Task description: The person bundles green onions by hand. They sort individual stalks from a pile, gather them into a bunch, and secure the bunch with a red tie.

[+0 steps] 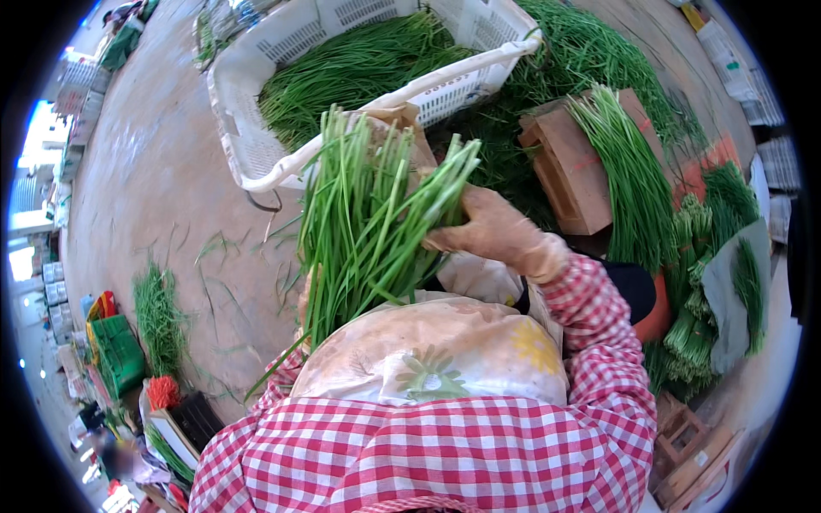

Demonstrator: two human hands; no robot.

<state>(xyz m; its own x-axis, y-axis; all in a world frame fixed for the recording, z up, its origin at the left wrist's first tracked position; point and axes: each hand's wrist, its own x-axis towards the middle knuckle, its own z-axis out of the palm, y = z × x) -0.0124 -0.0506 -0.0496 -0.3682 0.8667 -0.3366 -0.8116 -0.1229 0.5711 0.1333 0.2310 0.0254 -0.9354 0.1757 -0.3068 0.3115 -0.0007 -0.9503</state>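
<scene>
Over the floral apron, right hand grips chives so splayed, strays could slip; can't tell the grip of left hand.

White crate: one. Held green bunch: one. Stacked bundles: several, uncountable.
</scene>
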